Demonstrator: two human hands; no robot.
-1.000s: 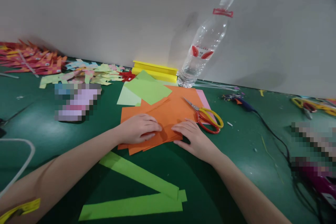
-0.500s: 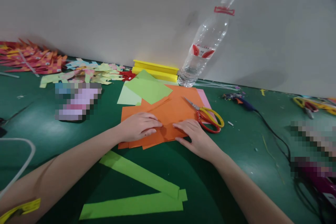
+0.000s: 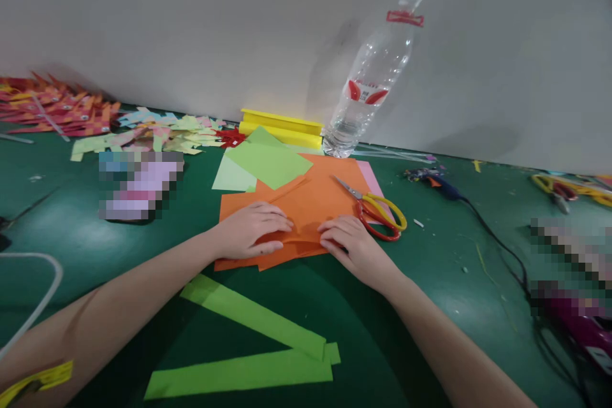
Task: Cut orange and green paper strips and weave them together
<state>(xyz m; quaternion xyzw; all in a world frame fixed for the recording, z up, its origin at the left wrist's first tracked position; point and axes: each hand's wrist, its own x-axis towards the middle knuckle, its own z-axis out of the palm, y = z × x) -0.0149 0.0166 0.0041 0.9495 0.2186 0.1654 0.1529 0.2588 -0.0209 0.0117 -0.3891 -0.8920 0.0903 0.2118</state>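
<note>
Several sheets of orange paper (image 3: 329, 178) lie stacked and slightly askew on the green table. My left hand (image 3: 251, 229) presses on the stack, its fingers above the raised front edge of the top sheet and its thumb along that edge. At the other end, my right hand (image 3: 351, 245) pinches the same sheet with curled fingers and thumb. Between the hands the sheet bows up, with a dark gap below it. Scissors (image 3: 373, 204) with one yellow and one red handle rest shut on the paper, just beyond my right hand.
Green paper strips (image 3: 253, 315) lie near me. A light green sheet (image 3: 270, 156), a yellow holder (image 3: 282, 131) and a plastic bottle (image 3: 366, 89) stand or lie behind. Paper scraps (image 3: 157, 131) are at left. A corded tool (image 3: 444, 188) and more scissors (image 3: 557, 191) are at right.
The front edge of the top orange sheet has risen and now bows between my hands. My left thumb has shifted slightly, and my right fingers are more curled.
</note>
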